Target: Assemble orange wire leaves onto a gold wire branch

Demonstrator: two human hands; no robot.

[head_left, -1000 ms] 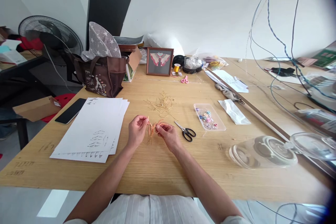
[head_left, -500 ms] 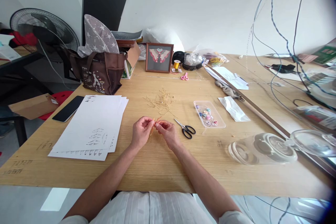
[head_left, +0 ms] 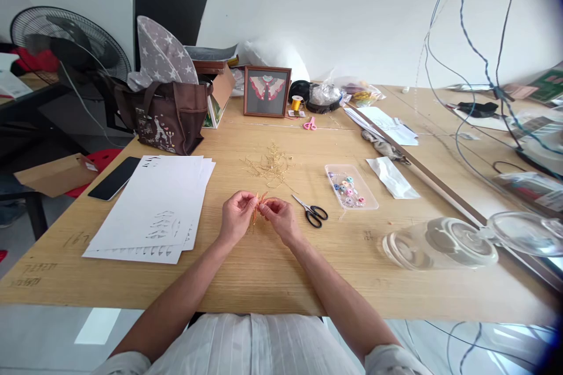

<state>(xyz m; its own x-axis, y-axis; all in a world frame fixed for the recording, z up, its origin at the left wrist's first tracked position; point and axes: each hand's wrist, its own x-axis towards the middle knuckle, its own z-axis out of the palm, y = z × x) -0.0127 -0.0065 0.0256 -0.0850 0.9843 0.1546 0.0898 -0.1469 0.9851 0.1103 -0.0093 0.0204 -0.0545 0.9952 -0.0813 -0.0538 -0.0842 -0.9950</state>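
Between my two hands is a small orange petalled piece (head_left: 260,201) with thin gold wire hanging under it. My left hand (head_left: 238,214) pinches its left side, and my right hand (head_left: 280,218) pinches its right side, the fingertips nearly touching. Just beyond the hands lies a loose tangle of gold wires (head_left: 271,165) on the wooden table (head_left: 264,281). Black-handled scissors (head_left: 314,215) rest right of my right hand, blades pointing up and left. A clear plastic tray (head_left: 373,204) farther right holds thread spools or beads in several colours.
White printed sheets (head_left: 132,205) and a black phone (head_left: 113,179) lie left. Behind stand a brown bag (head_left: 173,117), a framed collar picture (head_left: 267,91), a yellow spool (head_left: 296,104) and pink scissors (head_left: 310,123). A glass jar (head_left: 440,243) lies right; wires hang above.
The view has shifted slightly. The orange piece shows more spread tips above the fingers; both hands keep their pinch on it.
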